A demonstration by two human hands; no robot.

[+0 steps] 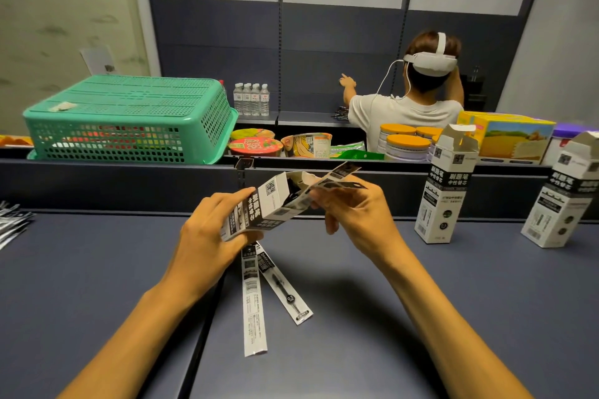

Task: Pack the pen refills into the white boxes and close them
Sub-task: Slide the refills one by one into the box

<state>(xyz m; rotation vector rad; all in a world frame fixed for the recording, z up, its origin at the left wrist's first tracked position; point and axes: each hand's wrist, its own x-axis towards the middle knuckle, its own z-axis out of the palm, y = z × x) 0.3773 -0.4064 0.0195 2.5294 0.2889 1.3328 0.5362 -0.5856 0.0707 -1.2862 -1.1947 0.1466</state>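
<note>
My left hand (207, 230) grips a white box (262, 204) with black print, tilted with its open end up and to the right. My right hand (353, 214) pinches packaged pen refills (337, 183) at the box's open mouth, partly inside it. Two more packaged refills (256, 298) lie on the dark table just below my hands. Two other white boxes (445, 191) (560, 201) stand upright at the right with their top flaps open.
A pile of refill packs (13, 223) lies at the table's left edge. Beyond a dark divider (129, 185) sit an upturned green basket (129, 116), noodle cups, bottles and cartons. A person wearing a headset (405, 107) faces shelving at the back.
</note>
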